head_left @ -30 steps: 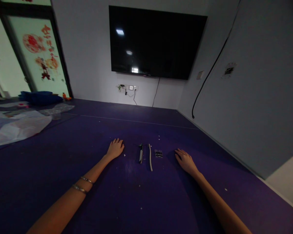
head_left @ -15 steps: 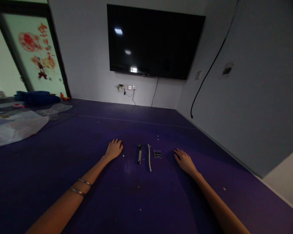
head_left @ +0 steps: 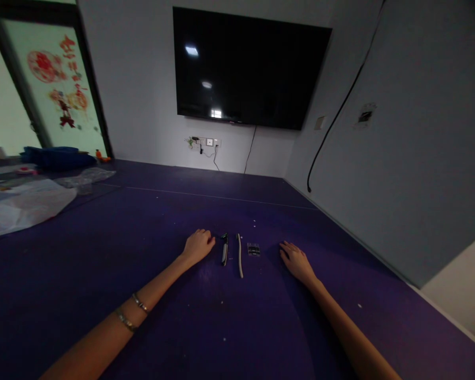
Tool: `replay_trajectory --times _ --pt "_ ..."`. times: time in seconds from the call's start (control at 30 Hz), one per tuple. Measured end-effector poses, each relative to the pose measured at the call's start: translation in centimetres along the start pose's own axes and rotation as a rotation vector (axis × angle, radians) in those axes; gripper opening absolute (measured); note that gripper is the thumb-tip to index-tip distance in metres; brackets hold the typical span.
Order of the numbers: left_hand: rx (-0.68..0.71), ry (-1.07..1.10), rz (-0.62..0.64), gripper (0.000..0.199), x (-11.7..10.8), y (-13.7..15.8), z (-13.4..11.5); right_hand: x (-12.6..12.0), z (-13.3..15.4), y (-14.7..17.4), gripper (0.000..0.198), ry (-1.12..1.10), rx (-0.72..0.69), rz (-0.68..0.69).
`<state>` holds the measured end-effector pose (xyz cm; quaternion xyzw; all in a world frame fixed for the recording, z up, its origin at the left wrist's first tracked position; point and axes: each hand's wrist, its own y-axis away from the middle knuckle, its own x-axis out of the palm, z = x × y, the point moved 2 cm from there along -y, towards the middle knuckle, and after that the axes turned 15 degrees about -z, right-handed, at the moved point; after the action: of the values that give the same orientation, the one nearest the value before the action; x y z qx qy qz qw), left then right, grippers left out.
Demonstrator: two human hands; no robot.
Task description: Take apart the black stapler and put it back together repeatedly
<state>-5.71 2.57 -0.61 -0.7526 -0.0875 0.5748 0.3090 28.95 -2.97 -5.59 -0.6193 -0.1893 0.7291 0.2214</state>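
A razor [head_left: 225, 253] with a dark head and a pale-fronted handle lies on the purple surface [head_left: 150, 327]. Just left of it is my left hand [head_left: 199, 246], palm down, fingers bent and holding nothing; its fingertips come close to the razor's head. To the razor's right lies a slim, pale, slightly curved stick [head_left: 239, 259], perhaps a toothbrush. Beside that is a small clear pack [head_left: 254, 249] with dark parts in it, too small to make out. My right hand [head_left: 295, 258] rests flat further right, fingers stretched out, touching only the surface.
Clear plastic [head_left: 83, 178], a white sheet or bag [head_left: 31, 206] and a dark blue cloth bundle [head_left: 57, 157] lie at the far left. A wall stands at the right, with a hanging black cable [head_left: 336, 119]. Behind, a television [head_left: 253, 68] hangs above sockets [head_left: 209, 142].
My left hand has moved right, up to the razor, and its fingers are more bent. My right hand stays in place. The razor, stick and pack have not moved on the surface.
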Motion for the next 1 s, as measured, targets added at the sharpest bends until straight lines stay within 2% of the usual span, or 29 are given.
replay_trajectory --times 0.13,0.3,0.53,0.77,0.87,1.0 --pt "0.020 0.039 0.120 0.039 0.8 0.4 -2.9 -0.2 0.3 0.0 0.043 -0.005 -0.009 -0.004" --pt "0.002 -0.031 0.158 0.045 1.5 -0.2 -4.7 -0.3 0.3 0.1 0.042 -0.021 0.001 -0.013" --pt "-0.042 -0.069 0.195 0.034 2.5 -1.0 -5.9 0.0 0.1 0.1 0.043 -0.003 -0.013 -0.007" --pt "-0.011 -0.016 0.185 0.029 2.4 -1.0 -6.0 -0.2 0.3 0.1 0.043 0.012 -0.005 0.009" --pt "-0.065 0.087 0.199 0.028 2.2 -1.3 -5.5 -0.4 0.4 0.1 0.044 0.017 -0.007 0.016" --pt "-0.194 0.468 0.342 0.034 2.2 -1.5 -4.6 -0.4 0.5 0.1 0.045 0.015 -0.008 0.014"
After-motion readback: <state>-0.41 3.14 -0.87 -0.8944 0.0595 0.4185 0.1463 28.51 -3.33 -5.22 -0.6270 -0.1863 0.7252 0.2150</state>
